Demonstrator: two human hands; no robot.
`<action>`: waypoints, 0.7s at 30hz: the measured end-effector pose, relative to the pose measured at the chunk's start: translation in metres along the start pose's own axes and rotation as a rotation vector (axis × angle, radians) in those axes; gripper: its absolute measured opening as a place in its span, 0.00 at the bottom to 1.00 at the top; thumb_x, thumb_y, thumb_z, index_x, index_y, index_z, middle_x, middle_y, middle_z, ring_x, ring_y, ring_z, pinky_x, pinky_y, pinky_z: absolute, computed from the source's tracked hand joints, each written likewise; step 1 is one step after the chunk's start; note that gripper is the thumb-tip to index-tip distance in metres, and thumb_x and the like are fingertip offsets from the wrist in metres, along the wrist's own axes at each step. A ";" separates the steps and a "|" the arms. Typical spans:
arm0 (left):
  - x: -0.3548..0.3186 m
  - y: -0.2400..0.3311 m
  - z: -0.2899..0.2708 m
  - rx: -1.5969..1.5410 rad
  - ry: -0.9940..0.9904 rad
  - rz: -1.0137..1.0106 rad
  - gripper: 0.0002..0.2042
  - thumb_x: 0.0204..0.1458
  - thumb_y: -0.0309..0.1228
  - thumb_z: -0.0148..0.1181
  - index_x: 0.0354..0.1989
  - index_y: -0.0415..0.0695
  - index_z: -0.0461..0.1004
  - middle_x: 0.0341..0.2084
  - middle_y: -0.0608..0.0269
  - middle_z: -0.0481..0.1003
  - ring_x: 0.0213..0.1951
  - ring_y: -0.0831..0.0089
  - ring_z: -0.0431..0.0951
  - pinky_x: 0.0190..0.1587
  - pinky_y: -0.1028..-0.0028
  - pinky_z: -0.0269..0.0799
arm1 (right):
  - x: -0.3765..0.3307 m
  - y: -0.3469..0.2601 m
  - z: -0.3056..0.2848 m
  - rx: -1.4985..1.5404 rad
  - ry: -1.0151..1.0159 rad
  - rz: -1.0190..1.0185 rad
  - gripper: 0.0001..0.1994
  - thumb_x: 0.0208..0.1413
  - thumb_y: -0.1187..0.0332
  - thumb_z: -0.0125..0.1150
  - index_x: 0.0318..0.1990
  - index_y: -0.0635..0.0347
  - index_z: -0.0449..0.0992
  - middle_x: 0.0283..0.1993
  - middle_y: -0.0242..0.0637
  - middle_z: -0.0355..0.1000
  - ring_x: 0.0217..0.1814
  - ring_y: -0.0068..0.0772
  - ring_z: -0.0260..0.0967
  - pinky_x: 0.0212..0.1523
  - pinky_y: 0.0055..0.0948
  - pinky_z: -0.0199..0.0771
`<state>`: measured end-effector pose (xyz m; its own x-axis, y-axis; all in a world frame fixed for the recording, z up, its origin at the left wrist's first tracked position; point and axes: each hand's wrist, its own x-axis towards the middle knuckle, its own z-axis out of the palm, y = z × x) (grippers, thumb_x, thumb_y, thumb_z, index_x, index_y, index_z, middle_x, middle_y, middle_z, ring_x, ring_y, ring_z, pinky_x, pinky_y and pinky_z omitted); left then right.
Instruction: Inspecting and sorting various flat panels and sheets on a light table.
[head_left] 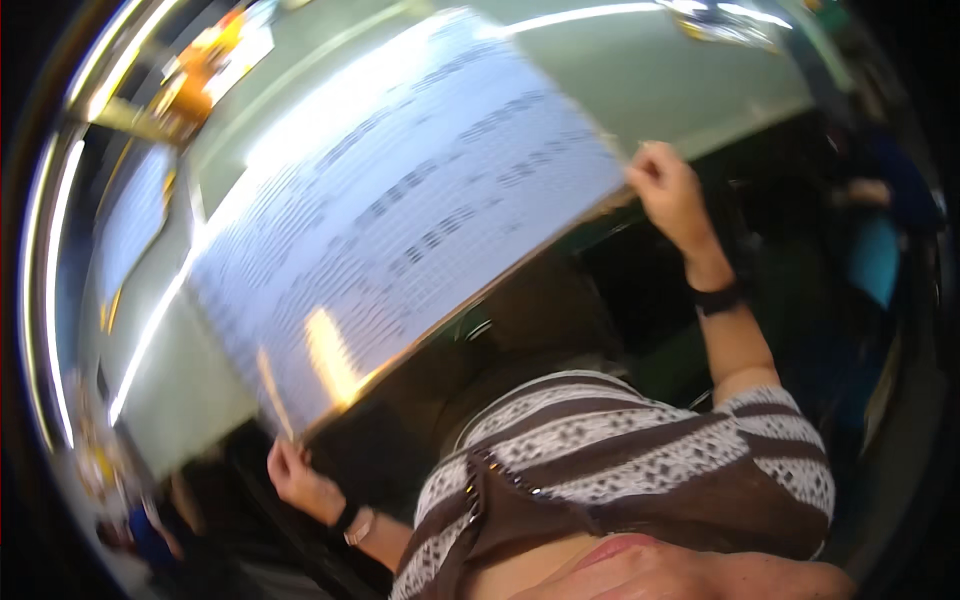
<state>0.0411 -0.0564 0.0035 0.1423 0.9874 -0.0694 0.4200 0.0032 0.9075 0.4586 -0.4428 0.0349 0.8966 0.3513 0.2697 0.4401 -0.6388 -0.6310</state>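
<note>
A broad pale sheet (400,225) covers the table (640,90) to its near edge; left hand (303,487) and right hand (672,205) pinch its near corners. Far right, a shiny package's (728,30) contents are too blurred to tell.

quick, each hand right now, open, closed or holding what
Left hand: closed, apparently pinching a corner of the sheet.
Right hand: closed, apparently pinching another corner; blurred.
</note>
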 end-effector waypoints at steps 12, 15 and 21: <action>-0.029 -0.036 0.012 -0.112 0.240 0.385 0.04 0.47 0.21 0.65 0.31 0.38 0.78 0.30 0.68 0.67 0.32 0.79 0.69 0.35 0.80 0.67 | -0.047 0.075 -0.012 0.098 -0.106 0.029 0.10 0.61 0.69 0.55 0.29 0.61 0.63 0.26 0.24 0.56 0.29 0.16 0.49 0.32 0.18 0.55; -0.033 -0.043 0.009 -0.098 0.232 0.399 0.06 0.48 0.21 0.65 0.34 0.38 0.77 0.30 0.68 0.67 0.33 0.80 0.68 0.35 0.80 0.68 | -0.048 0.073 -0.014 0.096 -0.092 0.010 0.11 0.61 0.69 0.55 0.29 0.61 0.63 0.26 0.23 0.55 0.29 0.16 0.49 0.31 0.18 0.55; -0.042 -0.011 0.020 -0.226 0.040 -0.102 0.08 0.57 0.30 0.55 0.34 0.38 0.75 0.25 0.68 0.73 0.23 0.83 0.67 0.23 0.80 0.62 | -0.055 0.081 -0.026 0.012 -0.032 0.040 0.11 0.56 0.75 0.56 0.47 0.62 0.69 0.38 0.30 0.63 0.36 0.24 0.56 0.42 0.22 0.62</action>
<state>0.0483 -0.1015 -0.0122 0.0720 0.9856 -0.1529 0.2189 0.1339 0.9665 0.4459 -0.5316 -0.0117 0.9113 0.3477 0.2204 0.4030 -0.6443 -0.6499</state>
